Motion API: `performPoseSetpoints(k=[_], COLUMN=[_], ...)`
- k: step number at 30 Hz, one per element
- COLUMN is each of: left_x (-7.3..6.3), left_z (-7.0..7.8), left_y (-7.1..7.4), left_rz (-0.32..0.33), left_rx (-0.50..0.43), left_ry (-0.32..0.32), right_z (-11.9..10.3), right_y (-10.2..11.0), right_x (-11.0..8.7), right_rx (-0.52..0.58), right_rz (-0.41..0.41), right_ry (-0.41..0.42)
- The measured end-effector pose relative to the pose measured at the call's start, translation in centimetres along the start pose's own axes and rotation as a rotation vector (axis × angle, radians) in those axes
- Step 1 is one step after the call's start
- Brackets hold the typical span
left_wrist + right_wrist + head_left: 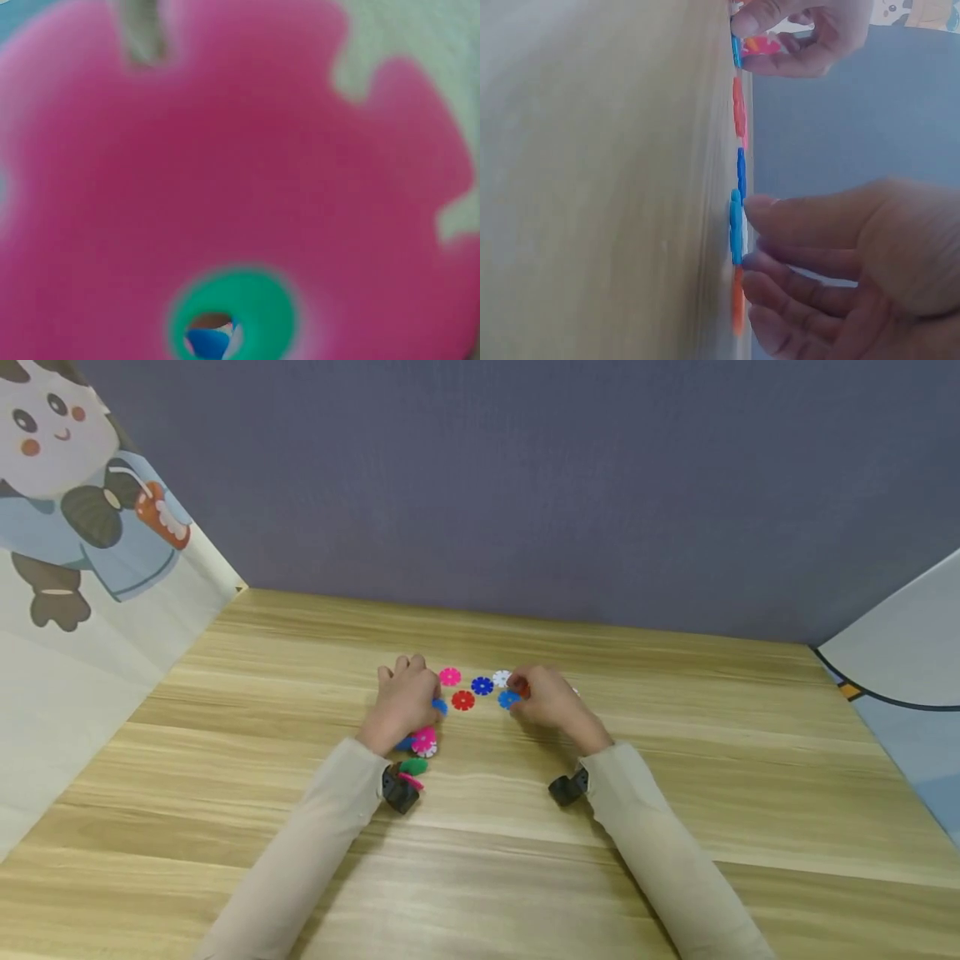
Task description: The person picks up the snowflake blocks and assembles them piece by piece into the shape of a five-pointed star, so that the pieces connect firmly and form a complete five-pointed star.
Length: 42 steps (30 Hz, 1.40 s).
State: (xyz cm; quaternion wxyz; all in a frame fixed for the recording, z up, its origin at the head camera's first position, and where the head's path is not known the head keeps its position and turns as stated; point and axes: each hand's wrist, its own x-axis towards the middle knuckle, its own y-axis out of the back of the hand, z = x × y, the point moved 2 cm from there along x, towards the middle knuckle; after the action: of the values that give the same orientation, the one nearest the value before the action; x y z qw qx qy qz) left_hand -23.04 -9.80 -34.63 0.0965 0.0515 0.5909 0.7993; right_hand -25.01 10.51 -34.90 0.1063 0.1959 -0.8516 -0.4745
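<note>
My left hand [405, 697] curls its thumb and fingers at a light blue notched disc [440, 705], seen edge-on near the top of the right wrist view. My right hand [552, 697] has its thumb and index finger at either edge of another light blue notched disc [508, 699]. An orange-red disc [738, 300] lies beside its other fingers. Between the hands lie a red disc [462, 700], a dark blue disc [482, 686], a pink disc [450, 677] and a white disc [502, 678].
By my left wrist are a pink disc [423, 739] over a white one, a blue piece [405, 743] and a green disc [413, 766]. A blurred pink disc [225, 165] fills the left wrist view. The wooden table [480, 877] meets a dark grey-blue panel [510, 485].
</note>
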Motion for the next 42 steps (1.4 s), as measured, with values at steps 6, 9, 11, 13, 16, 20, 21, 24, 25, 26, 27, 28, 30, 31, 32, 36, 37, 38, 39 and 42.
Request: performPoseSetpoints(k=[6, 9, 11, 13, 16, 20, 21, 24, 25, 26, 27, 28, 30, 31, 32, 36, 37, 38, 39, 42], left_x=[-0.2, -0.2, -0.2, -0.3, -0.6, -1.0, -1.1, -1.2, -1.2, -1.3, -1.3, -1.4, -1.5, -1.6, -1.6, -2.1, -2.2, -2.4, -2.5, -2.8], left_z=[0.0, 0.0, -0.1, -0.2, -0.1, 0.2, 0.3, 0.6, 0.7, 0.8, 1.0, 1.1, 1.3, 1.4, 1.5, 1.8, 1.9, 1.9, 2.0, 2.3], left_y=[-0.1, -0.2, -0.2, -0.1, 0.1, 0.6, 0.7, 1.0, 1.0, 1.1, 1.1, 1.2, 1.2, 1.2, 1.2, 1.3, 1.4, 1.4, 1.4, 1.4], left_rz=[0.009, 0.028, 0.050, 0.077, 0.100, 0.099, 0.096, 0.082, 0.077, 0.072, 0.064, 0.055, 0.035, 0.022, 0.009, -0.025, -0.026, -0.026, -0.030, -0.043], left_rx=[-0.028, -0.051, -0.073, -0.082, -0.115, -0.179, -0.198, -0.286, -0.316, -0.341, -0.371, -0.405, -0.464, -0.492, -0.523, -0.614, -0.630, -0.643, -0.668, -0.768], left_ry=[-0.012, -0.025, -0.041, -0.069, -0.106, -0.116, -0.115, -0.105, -0.105, -0.103, -0.098, -0.095, -0.089, -0.089, -0.089, -0.115, -0.122, -0.129, -0.137, -0.159], right_z=[0.1, 0.1, 0.2, 0.1, 0.0, 0.0, 0.0, 0.0, 0.0, -0.1, -0.1, -0.1, -0.2, -0.3, -0.4, -0.9, -1.0, -1.2, -1.3, -1.7], right_y=[-0.4, -0.6, -0.7, -0.7, -0.7, -0.5, -0.4, -0.2, -0.1, 0.0, 0.0, 0.1, 0.2, 0.3, 0.4, 0.8, 0.9, 1.0, 1.0, 1.3], right_x=[0.4, 0.4, 0.3, 0.0, -0.6, -1.5, -1.7, -2.4, -2.6, -2.8, -2.9, -3.1, -3.5, -3.7, -3.9, -4.6, -4.8, -4.9, -5.0, -5.3], right_rx=[-0.037, -0.030, -0.028, -0.028, -0.026, 0.014, 0.023, 0.055, 0.060, 0.063, 0.070, 0.077, 0.092, 0.099, 0.106, 0.120, 0.129, 0.139, 0.152, 0.200], right_rz=[-0.023, -0.032, -0.029, -0.029, -0.007, 0.028, 0.038, 0.052, 0.059, 0.066, 0.074, 0.082, 0.101, 0.112, 0.120, 0.156, 0.163, 0.171, 0.180, 0.209], right_ry=[-0.040, -0.067, -0.067, -0.059, -0.027, 0.006, 0.013, 0.019, 0.024, 0.027, 0.030, 0.034, 0.046, 0.053, 0.059, 0.092, 0.099, 0.106, 0.111, 0.136])
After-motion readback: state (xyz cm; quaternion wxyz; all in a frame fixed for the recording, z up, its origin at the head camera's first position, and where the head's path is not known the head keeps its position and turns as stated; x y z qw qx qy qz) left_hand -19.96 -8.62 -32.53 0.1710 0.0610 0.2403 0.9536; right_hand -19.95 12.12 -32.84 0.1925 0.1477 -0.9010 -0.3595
